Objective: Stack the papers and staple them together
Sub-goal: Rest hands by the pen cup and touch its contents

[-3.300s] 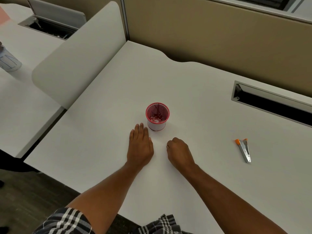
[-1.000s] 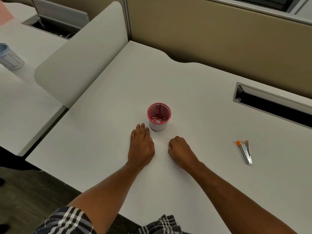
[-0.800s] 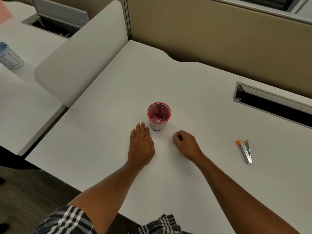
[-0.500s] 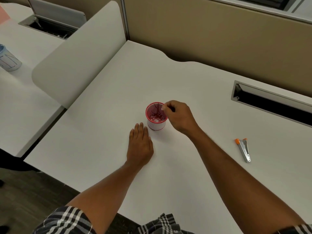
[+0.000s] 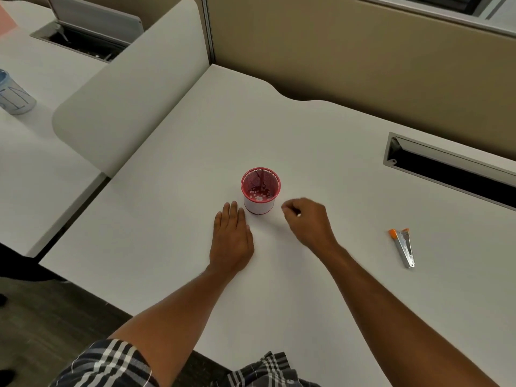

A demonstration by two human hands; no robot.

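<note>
Left hand [image 5: 231,236] is lying flat on the white desk [image 5: 307,135], fingers straight, tips just beside the red mesh cup [image 5: 260,189]. Right hand [image 5: 308,222] is hovering curled right of the cup, fingertips pinching something too small to identify. Stapler [image 5: 403,247] is lying well apart, rightward.

One red mesh cup [image 5: 260,190] stands just beyond the two hands, left [image 5: 231,239] and right [image 5: 308,222]. One stapler [image 5: 403,247] lies right of them. One pale cup [image 5: 14,94] sits far left.
</note>
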